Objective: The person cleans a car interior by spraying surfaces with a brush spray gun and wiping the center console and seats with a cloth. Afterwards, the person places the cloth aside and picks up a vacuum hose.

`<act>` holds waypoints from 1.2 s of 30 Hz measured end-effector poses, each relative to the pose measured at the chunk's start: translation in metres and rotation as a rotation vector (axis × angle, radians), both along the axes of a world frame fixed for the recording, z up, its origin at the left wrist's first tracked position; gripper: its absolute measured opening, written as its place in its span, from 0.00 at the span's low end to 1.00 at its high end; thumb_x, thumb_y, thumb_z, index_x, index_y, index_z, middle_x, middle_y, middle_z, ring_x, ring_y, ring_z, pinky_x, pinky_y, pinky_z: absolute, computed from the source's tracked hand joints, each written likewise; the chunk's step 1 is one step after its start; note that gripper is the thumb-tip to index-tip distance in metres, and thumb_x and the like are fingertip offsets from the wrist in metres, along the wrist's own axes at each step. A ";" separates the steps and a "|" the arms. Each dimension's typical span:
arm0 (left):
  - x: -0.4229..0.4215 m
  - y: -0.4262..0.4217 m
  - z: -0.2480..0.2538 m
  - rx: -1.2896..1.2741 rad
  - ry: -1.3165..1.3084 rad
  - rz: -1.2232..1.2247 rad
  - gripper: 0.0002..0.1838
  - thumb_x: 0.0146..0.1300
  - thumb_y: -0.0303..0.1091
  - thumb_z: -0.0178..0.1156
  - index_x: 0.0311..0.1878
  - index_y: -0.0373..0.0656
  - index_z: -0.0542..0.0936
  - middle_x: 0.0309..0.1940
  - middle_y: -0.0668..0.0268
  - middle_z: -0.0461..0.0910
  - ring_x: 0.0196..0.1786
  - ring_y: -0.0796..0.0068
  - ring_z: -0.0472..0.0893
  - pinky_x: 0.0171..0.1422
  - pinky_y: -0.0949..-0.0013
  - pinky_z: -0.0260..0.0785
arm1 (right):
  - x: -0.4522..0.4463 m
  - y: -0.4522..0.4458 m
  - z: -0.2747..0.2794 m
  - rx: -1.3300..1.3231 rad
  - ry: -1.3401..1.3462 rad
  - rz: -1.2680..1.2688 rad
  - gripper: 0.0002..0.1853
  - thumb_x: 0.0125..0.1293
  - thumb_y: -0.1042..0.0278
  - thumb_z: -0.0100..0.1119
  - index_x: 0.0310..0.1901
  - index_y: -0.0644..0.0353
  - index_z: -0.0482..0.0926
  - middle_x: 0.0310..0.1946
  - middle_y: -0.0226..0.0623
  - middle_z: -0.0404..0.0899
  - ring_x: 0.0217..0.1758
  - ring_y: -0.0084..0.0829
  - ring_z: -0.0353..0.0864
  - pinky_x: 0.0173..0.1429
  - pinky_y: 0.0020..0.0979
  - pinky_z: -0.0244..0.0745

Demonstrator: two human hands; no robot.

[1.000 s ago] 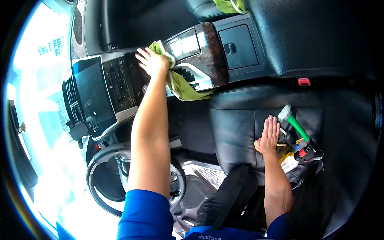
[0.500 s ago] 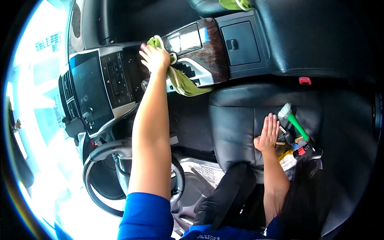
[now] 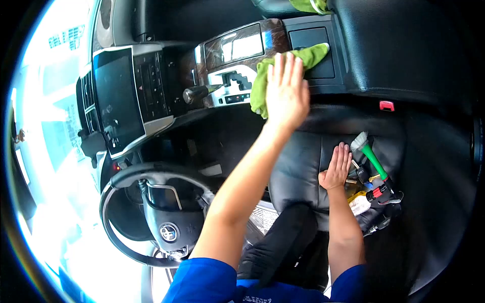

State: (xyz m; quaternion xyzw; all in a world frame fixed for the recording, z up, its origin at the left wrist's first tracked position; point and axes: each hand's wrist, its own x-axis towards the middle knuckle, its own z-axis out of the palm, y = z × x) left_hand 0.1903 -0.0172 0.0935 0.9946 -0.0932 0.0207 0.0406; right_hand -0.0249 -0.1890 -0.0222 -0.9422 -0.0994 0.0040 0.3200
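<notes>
My left hand (image 3: 287, 93) lies flat, fingers stretched out, on a green cloth (image 3: 260, 91) over the wood-trimmed centre console (image 3: 275, 38). The cloth reaches onto the dark storage lid (image 3: 309, 38); its underside is hidden. My right hand (image 3: 336, 169) rests palm down on the black leather seat (image 3: 298, 161), holding nothing, fingers extended and close together. Just right of it is a brush (image 3: 374, 160) with a green handle and pale bristles. A dark key-like item (image 3: 362, 174) and a red and black nozzle-like piece (image 3: 376, 193) lie beside the brush.
The gear lever (image 3: 196, 94) stands left of the cloth. A steering wheel (image 3: 118, 174) is at lower left, below a large screen (image 3: 118, 101). Another green cloth (image 3: 309, 5) is at the top edge. A red buckle (image 3: 387, 105) sits beside the seat.
My left hand and the green cloth have moved right along the console, from beside the gear lever to the storage lid, uncovering the lever. My right hand has stayed on the seat.
</notes>
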 end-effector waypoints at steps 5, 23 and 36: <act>0.042 0.106 -0.006 0.233 -0.217 0.505 0.29 0.69 0.41 0.45 0.68 0.31 0.62 0.68 0.47 0.63 0.72 0.46 0.59 0.77 0.49 0.44 | 0.001 0.000 0.003 -0.027 0.032 0.010 0.46 0.44 0.62 0.47 0.69 0.73 0.52 0.73 0.55 0.50 0.77 0.53 0.45 0.79 0.52 0.36; -0.126 -0.047 0.166 -2.104 0.399 0.635 0.16 0.69 0.34 0.54 0.55 0.35 0.71 0.53 0.64 0.75 0.56 0.77 0.73 0.62 0.69 0.63 | 0.073 -0.012 0.085 -0.968 -0.526 -0.053 0.37 0.58 0.59 0.46 0.69 0.66 0.56 0.70 0.50 0.57 0.72 0.47 0.56 0.74 0.46 0.48; -0.152 0.052 -0.079 -0.435 -0.064 1.303 0.19 0.70 0.35 0.39 0.44 0.44 0.82 0.44 0.61 0.81 0.53 0.56 0.75 0.61 0.56 0.63 | 0.136 0.095 0.226 -3.768 -1.987 -0.103 0.38 0.66 0.53 0.57 0.71 0.63 0.53 0.69 0.53 0.58 0.73 0.48 0.57 0.77 0.45 0.50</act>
